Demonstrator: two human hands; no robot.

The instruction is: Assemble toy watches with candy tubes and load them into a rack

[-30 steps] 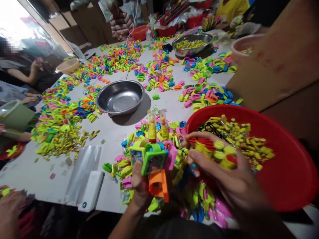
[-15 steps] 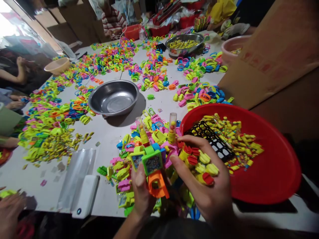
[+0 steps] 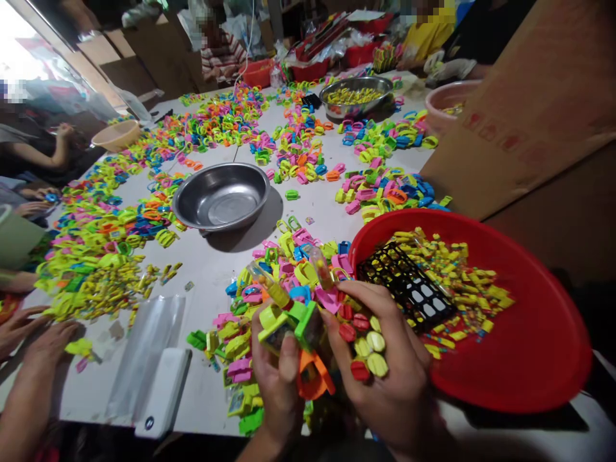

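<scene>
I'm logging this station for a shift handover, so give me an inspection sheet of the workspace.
Surface: white tabletop, some small scraps.
Job's things: bright toy watches in the left hand; tubes with red and yellow ends in the right hand.
Clutter: steel bowl; red basin holding yellow pieces; white device at the near edge.
Hands: both bare, close together, fingers closed on their items.
Cables: thin white cord hanging at the far side.
Surroundings: cardboard at right; other people around.

The right hand (image 3: 385, 359) partly hides its capped tubes (image 3: 362, 346). Cardboard (image 3: 520, 122) covers part of the pink basin (image 3: 437, 106).
</scene>
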